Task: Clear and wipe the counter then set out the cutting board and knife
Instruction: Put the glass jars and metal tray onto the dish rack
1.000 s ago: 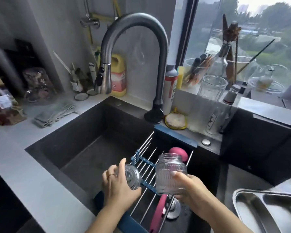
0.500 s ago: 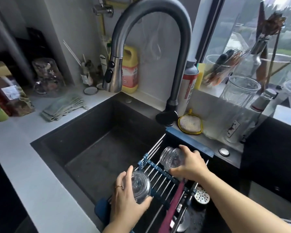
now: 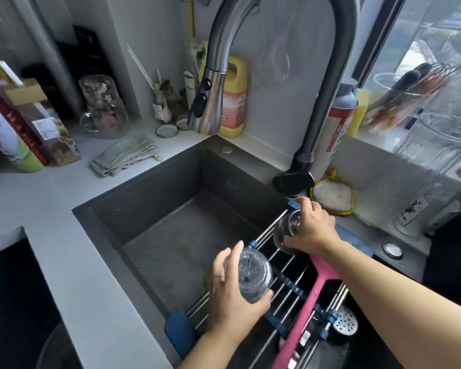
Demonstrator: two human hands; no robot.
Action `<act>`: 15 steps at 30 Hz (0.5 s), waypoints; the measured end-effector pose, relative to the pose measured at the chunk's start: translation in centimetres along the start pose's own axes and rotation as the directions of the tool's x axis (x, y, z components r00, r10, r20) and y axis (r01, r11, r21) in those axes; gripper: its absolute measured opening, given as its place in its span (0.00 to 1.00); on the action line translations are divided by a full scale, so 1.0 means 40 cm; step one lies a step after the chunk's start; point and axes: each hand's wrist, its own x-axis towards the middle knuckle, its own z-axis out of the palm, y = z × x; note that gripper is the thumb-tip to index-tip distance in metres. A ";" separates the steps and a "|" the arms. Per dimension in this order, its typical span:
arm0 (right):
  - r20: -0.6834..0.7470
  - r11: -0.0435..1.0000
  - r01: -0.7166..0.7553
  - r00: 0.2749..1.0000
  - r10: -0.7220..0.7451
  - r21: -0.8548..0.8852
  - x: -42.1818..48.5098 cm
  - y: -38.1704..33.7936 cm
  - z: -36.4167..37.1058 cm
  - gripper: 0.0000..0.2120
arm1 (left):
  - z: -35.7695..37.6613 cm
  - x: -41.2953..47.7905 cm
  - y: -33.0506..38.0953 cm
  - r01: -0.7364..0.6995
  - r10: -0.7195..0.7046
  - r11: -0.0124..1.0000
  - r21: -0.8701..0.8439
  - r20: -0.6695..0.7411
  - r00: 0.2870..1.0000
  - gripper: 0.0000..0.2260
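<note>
Two ribbed glass jars are over the roll-up drying rack (image 3: 282, 286) that spans the right part of the dark sink (image 3: 171, 235). My left hand (image 3: 232, 296) grips one glass jar (image 3: 253, 275) near the rack's front. My right hand (image 3: 309, 227) holds the other glass jar (image 3: 288, 230) down on the rack's far end, by the faucet base. A folded grey-green cloth (image 3: 123, 155) lies on the pale counter (image 3: 37, 198) behind the sink's left corner. No cutting board or knife shows.
A tall grey faucet (image 3: 250, 35) arches over the sink. A pink utensil (image 3: 306, 304) lies across the rack. A yellow bottle (image 3: 234, 94), spray can (image 3: 338, 123), round scrubber (image 3: 330, 195) and glassware (image 3: 442, 145) line the back. Boxes (image 3: 37, 121) and a glass jug (image 3: 101, 105) stand at the left.
My right hand has carried its jar from near the rack's front to the far end and tipped it down onto the bars. The left hand kept its jar near the front.
</note>
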 end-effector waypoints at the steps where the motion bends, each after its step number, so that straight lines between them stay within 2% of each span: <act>1: 0.007 1.000 0.020 1.000 -0.021 0.022 0.005 0.000 0.004 0.46 | 0.006 0.012 0.006 -0.015 0.015 1.000 -0.009 -0.008 1.000 0.43; 5: -0.046 0.989 0.097 0.995 -0.092 0.109 0.006 0.013 0.034 0.44 | 0.042 0.040 0.021 -0.027 0.027 1.000 -0.006 0.065 0.998 0.43; 8: -0.070 0.997 -0.030 0.997 0.035 0.070 -0.014 0.031 0.053 0.41 | 0.069 0.039 0.006 -0.002 0.000 1.000 0.011 0.125 0.992 0.45; 10: -0.035 0.998 -0.059 0.998 0.060 0.017 -0.021 0.037 0.052 0.43 | 0.078 0.039 -0.004 0.011 -0.017 0.999 0.040 0.157 0.988 0.48; 13: 0.050 1.000 0.030 0.998 -0.030 -0.007 -0.008 0.036 0.032 0.46 | 0.084 0.041 -0.008 0.035 -0.041 0.999 0.039 0.158 0.987 0.52; 15: 0.086 0.998 0.064 0.994 -0.062 -0.012 0.005 0.038 0.016 0.46 | 0.084 0.042 -0.007 0.019 -0.020 1.000 0.014 0.133 0.991 0.51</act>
